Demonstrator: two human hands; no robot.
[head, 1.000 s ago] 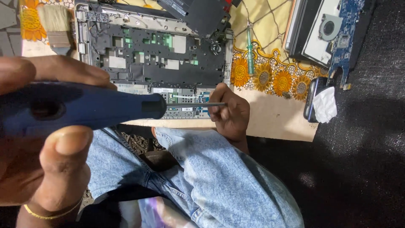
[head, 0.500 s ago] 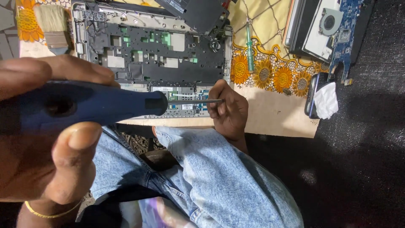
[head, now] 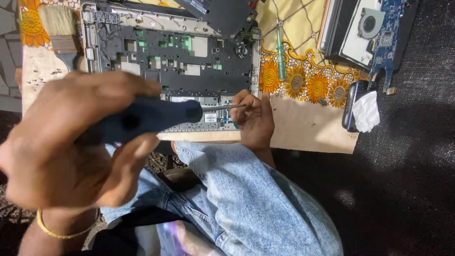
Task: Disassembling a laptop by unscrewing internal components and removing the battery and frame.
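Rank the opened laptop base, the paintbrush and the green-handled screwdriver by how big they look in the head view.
1. Opened laptop base, clearly largest.
2. Paintbrush, cut off by the frame edge, and green-handled screwdriver: look about alike, so no firm order between them.

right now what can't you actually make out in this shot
Head view only:
- Tip of the blue-handled screwdriver: covered by the right hand.
- What that hand pinches: hidden behind its fingers.
- Left hand: close to the camera, blurred.
- Lower edge of the opened laptop base: behind the screwdriver and left hand.
- Blue circuit board with fan: cut off by the top edge.
- Brush: bristles cut off by the top edge.
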